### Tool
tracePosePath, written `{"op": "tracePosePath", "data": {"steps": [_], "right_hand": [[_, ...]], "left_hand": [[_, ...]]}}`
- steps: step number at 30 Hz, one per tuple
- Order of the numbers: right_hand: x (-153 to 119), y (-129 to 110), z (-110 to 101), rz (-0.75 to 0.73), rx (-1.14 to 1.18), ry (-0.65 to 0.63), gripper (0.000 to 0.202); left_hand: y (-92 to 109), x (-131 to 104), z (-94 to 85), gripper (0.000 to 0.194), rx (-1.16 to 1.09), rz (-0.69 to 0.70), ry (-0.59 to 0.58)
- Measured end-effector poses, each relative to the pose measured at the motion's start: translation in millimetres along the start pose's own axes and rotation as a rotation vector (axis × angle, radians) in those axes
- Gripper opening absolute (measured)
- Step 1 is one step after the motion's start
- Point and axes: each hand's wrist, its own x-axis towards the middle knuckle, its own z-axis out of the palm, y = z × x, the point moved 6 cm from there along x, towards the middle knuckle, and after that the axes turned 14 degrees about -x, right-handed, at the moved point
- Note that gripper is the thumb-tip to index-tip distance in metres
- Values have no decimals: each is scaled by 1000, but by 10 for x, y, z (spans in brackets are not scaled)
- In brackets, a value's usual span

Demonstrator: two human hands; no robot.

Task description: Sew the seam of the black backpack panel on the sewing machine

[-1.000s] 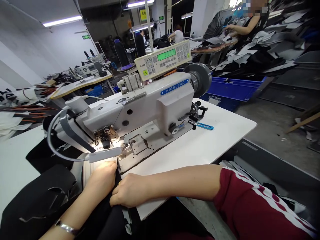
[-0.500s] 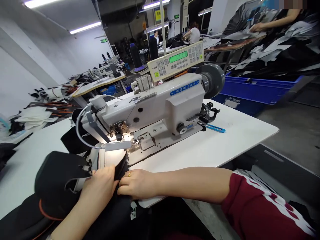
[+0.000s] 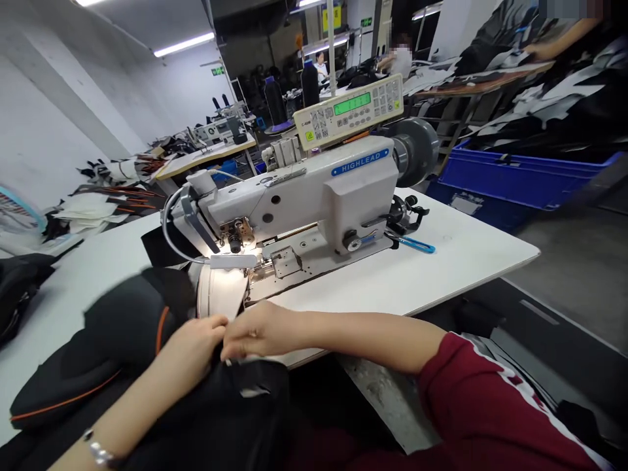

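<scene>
A black padded fabric piece (image 3: 122, 320) with orange piping lies over the table's front left edge and down across my lap. Its pale underside strip (image 3: 220, 294) runs under the head of a grey sewing machine (image 3: 294, 203), lit by a small lamp (image 3: 233, 261). My left hand (image 3: 193, 347) is closed on the fabric just in front of the strip. Right beside it, my right hand (image 3: 260, 330) pinches the black edge, thumb and fingers together. The two hands nearly touch, and the fabric hides some fingertips.
A control panel (image 3: 349, 111) sits on top of the machine. Blue-handled snips (image 3: 417, 244) lie behind its base on the white table (image 3: 373, 288). Blue crates (image 3: 530, 173) with cloth stand at the right. Other people work at tables further back.
The black fabric has been turned and pulled toward me on the left, showing more orange piping. Both hands have risen slightly and moved closer together. The camera view has shifted a little.
</scene>
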Motion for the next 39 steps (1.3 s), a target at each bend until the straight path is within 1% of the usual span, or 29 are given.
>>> {"op": "tracePosePath", "data": {"steps": [1, 2, 3, 4, 5, 6, 7, 9, 10, 12, 14, 17, 20, 24, 27, 34, 36, 39], "right_hand": [[-36, 19, 30, -28, -82, -56, 12], [-72, 75, 70, -24, -208, -92, 13], [-100, 149, 116, -10, -349, -108, 22], [-119, 214, 170, -12, -475, -109, 32], [-129, 253, 234, -47, -565, -101, 37], [-131, 263, 304, -106, -621, -81, 37], [-130, 250, 374, -177, -653, -54, 31], [-116, 197, 497, -283, -696, -9, 17], [-102, 172, 547, -302, -720, -11, 17], [-64, 132, 606, -295, -757, -57, 22], [-31, 100, 603, -272, -764, -128, 19], [-11, 74, 535, -247, -754, -207, 16], [-11, 90, 500, -236, -739, -251, 13], [-3, 150, 504, -231, -720, -274, 14], [9, 197, 490, -235, -716, -231, 16], [1, 298, 518, -270, -784, -49, 13], [-2, 316, 512, -273, -804, 8, 12], [-6, 329, 479, -292, -826, 101, 13]], "left_hand": [[43, 11, 105, 37, -60, -21, -16], [47, 21, 182, 39, -102, -64, -4], [19, 31, 230, 41, -133, -110, 30], [-24, 41, 254, 41, -164, -143, 76], [-67, 54, 265, 44, -197, -149, 116], [-106, 72, 268, 47, -227, -133, 149], [-136, 94, 266, 52, -245, -103, 172], [-166, 146, 265, 66, -238, -40, 180], [-173, 175, 272, 71, -218, -28, 164], [-174, 227, 295, 73, -178, -42, 103], [-146, 265, 313, 68, -161, -50, 46], [-92, 296, 330, 65, -143, -39, 5], [-75, 318, 345, 68, -143, -39, -16], [-67, 373, 332, 68, -156, -50, -58], [-76, 433, 321, 66, -156, -45, -65], [-205, 572, 367, 65, -151, -4, 40], [-230, 614, 356, 65, -158, 11, 77], [-248, 675, 336, 63, -180, 38, 97]]}}
